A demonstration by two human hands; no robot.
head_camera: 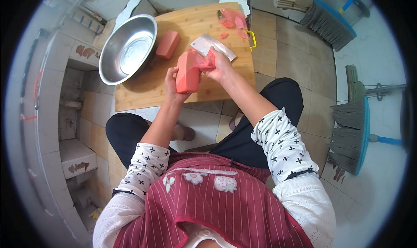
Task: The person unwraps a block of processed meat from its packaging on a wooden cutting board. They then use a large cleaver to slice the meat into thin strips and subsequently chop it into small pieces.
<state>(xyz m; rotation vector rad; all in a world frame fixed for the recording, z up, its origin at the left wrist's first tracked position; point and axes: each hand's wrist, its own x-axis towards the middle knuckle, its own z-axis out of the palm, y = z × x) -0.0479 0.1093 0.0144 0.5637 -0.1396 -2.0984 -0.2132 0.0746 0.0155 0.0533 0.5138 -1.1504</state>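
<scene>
My left hand (174, 83) holds a reddish-pink block (188, 73) from its left side and underneath, above the near part of a wooden board (208, 91). Thin red plastic film covers part of the block. My right hand (219, 65) grips the bunched film (204, 61) at the block's right. Behind my hands a cleaver (211, 46) with a wide metal blade lies on the board; its handle is hidden. A second reddish-pink block (168, 44) rests on the board between the cleaver and a steel basin (127, 50).
Crumpled red plastic bags (233, 20) and a small red scrap (223, 35) lie on the board's far right. A yellow handle (252, 41) sticks out from its right edge. Brooms (350, 135) hang at the right wall. Tiled shelves (78, 158) stand left.
</scene>
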